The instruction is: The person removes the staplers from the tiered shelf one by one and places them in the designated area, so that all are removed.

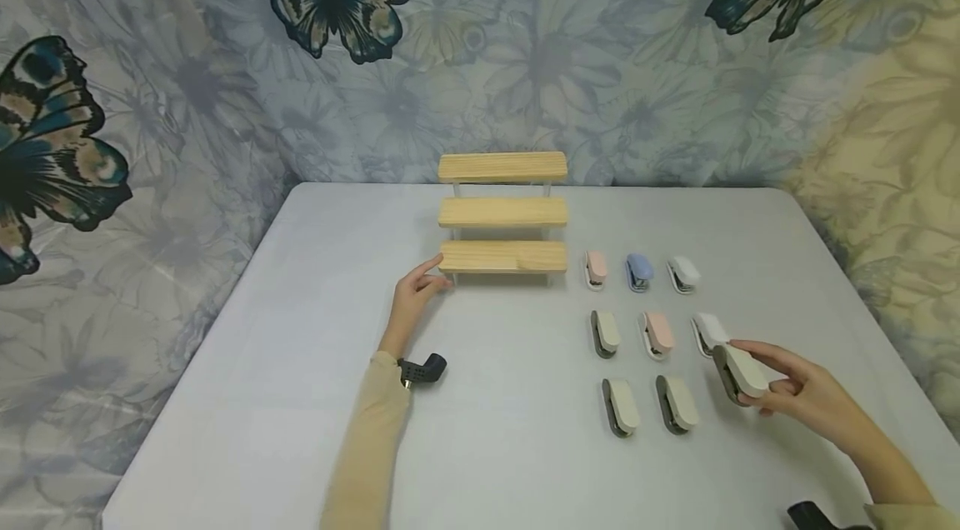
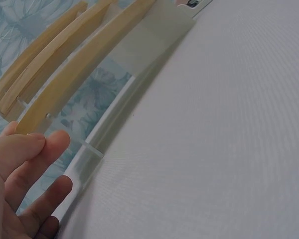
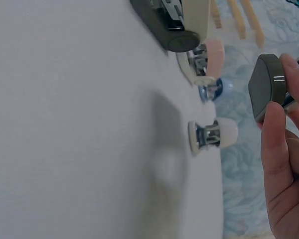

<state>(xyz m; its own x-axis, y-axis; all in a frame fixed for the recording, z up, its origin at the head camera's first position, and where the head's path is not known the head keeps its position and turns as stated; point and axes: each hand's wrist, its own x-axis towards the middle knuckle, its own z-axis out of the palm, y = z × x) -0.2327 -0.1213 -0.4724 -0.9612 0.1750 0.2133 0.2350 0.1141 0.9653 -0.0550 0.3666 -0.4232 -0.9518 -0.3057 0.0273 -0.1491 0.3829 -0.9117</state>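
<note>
My right hand [image 1: 810,397] holds a cream stapler with a dark grey base [image 1: 740,372] between thumb and fingers, above the table; in the right wrist view, the underside of its base [image 3: 269,84] shows. Just behind it in the head view is a white stapler [image 1: 708,333], partly covered. At the left end of a three-tier wooden shelf rack [image 1: 502,257], my left hand [image 1: 411,297] pinches the lowest board's corner; the left wrist view has the thumb [image 2: 27,144] against that board's end. The rack stands on clear supports near the table's back edge.
Right of the rack, several staplers lie in rows: a pink one [image 1: 596,269], a blue one [image 1: 639,272] and a white one [image 1: 683,274] at the back, another pink one [image 1: 657,335] and cream ones [image 1: 620,407] nearer. Butterfly-patterned cloth [image 1: 540,80] hangs behind the white table [image 1: 300,330].
</note>
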